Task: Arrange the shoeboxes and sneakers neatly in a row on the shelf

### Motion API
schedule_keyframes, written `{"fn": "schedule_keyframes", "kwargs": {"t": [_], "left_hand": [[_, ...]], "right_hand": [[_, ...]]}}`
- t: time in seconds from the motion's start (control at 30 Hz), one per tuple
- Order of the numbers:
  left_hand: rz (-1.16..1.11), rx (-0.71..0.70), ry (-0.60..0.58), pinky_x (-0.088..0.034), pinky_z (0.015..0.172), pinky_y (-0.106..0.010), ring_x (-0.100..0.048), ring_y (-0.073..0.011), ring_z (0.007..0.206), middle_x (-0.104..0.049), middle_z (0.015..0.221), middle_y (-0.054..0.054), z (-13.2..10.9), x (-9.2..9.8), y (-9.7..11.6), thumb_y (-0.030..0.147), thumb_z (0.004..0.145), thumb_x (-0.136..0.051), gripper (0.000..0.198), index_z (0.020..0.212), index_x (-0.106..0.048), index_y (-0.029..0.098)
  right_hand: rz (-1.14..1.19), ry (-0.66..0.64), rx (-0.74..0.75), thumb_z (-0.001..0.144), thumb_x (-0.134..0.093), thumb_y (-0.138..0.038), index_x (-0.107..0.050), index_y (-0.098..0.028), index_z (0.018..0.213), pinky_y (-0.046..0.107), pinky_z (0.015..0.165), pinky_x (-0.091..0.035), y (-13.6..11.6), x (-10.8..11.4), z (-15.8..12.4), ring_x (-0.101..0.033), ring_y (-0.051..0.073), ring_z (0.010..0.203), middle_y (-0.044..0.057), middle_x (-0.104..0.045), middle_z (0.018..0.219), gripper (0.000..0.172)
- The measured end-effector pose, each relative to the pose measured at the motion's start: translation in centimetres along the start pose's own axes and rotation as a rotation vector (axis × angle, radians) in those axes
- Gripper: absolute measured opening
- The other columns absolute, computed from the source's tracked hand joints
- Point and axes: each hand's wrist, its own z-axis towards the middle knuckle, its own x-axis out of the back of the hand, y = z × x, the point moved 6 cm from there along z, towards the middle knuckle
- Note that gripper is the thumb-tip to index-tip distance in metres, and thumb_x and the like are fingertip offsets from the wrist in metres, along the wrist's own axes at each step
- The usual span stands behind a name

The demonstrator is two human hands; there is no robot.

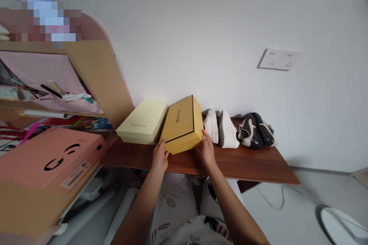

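Note:
A mustard-yellow shoe box (183,124) with a dark band sits tilted on the brown wooden shelf (253,166). My left hand (160,157) grips its near left corner. My right hand (207,149) presses against its near right side, fingers closed on the box. A pale cream box (143,121) lies flat just left of it, touching or nearly touching. Right of the yellow box stands a pair of white sneakers (220,128), close to my right hand.
A pair of black-and-white shoes (255,130) stands further right on the shelf. A pink box (48,157) lies at the near left, under a pink and wood desk unit (94,72). A wall socket (277,59) is above; a cable (276,199) runs on the floor.

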Motion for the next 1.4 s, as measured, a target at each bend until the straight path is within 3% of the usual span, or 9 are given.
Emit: {"fn": "schedule_keyframes", "kwargs": {"t": [0.17,0.47,0.63,0.8,0.93,1.17,1.3,1.4], "left_hand": [[0.088,-0.19,-0.021,-0.052,0.086,-0.033,-0.068,-0.0203,0.1,-0.072,0.102,-0.007,-0.3,0.0,1.2,0.035,0.076,-0.074,0.03,0.102,-0.068,0.023],[0.231,-0.405,-0.083,-0.052,0.092,-0.033,-0.066,-0.0232,0.105,-0.071,0.108,-0.01,0.9,-0.5,2.2,0.043,0.077,-0.072,0.042,0.111,-0.065,0.018],[0.286,-0.487,-0.082,-0.045,0.103,-0.036,-0.06,-0.0258,0.118,-0.07,0.114,-0.011,1.3,-0.8,2.9,0.043,0.08,-0.072,0.042,0.114,-0.065,0.019],[0.254,-0.487,-0.062,-0.039,0.11,-0.034,-0.057,-0.0237,0.123,-0.069,0.113,-0.01,2.5,-1.4,3.0,0.038,0.081,-0.073,0.031,0.105,-0.066,0.02],[0.194,-0.439,-0.058,-0.039,0.11,-0.034,-0.056,-0.0232,0.124,-0.068,0.115,-0.009,3.4,-1.8,2.7,0.032,0.077,-0.077,0.034,0.106,-0.065,0.021],[0.266,-0.497,-0.061,-0.04,0.108,-0.035,-0.058,-0.0233,0.12,-0.069,0.105,-0.009,2.6,-2.4,3.6,0.035,0.078,-0.075,0.028,0.099,-0.064,0.019],[0.324,-0.562,0.048,-0.043,0.105,-0.034,-0.06,-0.0218,0.114,-0.066,0.104,-0.008,1.0,-1.6,2.9,0.038,0.084,-0.067,0.028,0.1,-0.06,0.017],[0.342,-0.624,0.154,-0.04,0.107,-0.034,-0.057,-0.0221,0.119,-0.058,0.125,-0.013,-1.7,-0.4,-0.1,0.036,0.087,-0.063,0.034,0.115,-0.056,0.017]], "right_hand": [[0.008,0.03,-0.062,0.089,-0.043,-0.07,-0.057,-0.018,0.138,0.043,0.118,-0.031,0.9,0.5,-1.3,-0.046,0.027,0.139,0.01,-0.054,0.145,0.073],[-0.078,-0.114,-0.125,0.084,-0.045,-0.077,-0.066,-0.018,0.128,0.042,0.115,-0.035,1.9,-0.3,-1.8,-0.051,0.028,0.134,0.009,-0.062,0.137,0.076],[-0.086,-0.113,-0.154,0.085,-0.048,-0.073,-0.066,-0.019,0.128,0.04,0.115,-0.034,2.0,-0.9,-1.2,-0.051,0.026,0.134,0.008,-0.062,0.137,0.071],[-0.079,-0.122,-0.178,0.085,-0.048,-0.072,-0.065,-0.021,0.128,0.041,0.115,-0.034,2.2,-1.4,0.0,-0.052,0.026,0.132,0.007,-0.063,0.136,0.069],[-0.111,-0.109,-0.193,0.085,-0.046,-0.073,-0.065,-0.02,0.128,0.042,0.114,-0.033,2.5,-1.4,0.8,-0.052,0.026,0.133,0.009,-0.062,0.136,0.071],[-0.089,-0.122,-0.155,0.085,-0.044,-0.074,-0.066,-0.021,0.124,0.04,0.113,-0.035,2.4,-1.7,1.0,-0.052,0.026,0.132,0.008,-0.063,0.135,0.07],[-0.024,-0.033,-0.096,0.078,-0.059,-0.071,-0.067,-0.018,0.12,0.041,0.109,-0.04,2.3,0.7,-0.8,-0.057,0.027,0.124,0.011,-0.066,0.13,0.068],[-0.025,0.115,-0.012,0.079,-0.062,-0.066,-0.069,-0.017,0.106,0.039,0.098,-0.047,2.2,5.5,-2.7,-0.064,0.025,0.106,0.01,-0.072,0.111,0.057]]}}
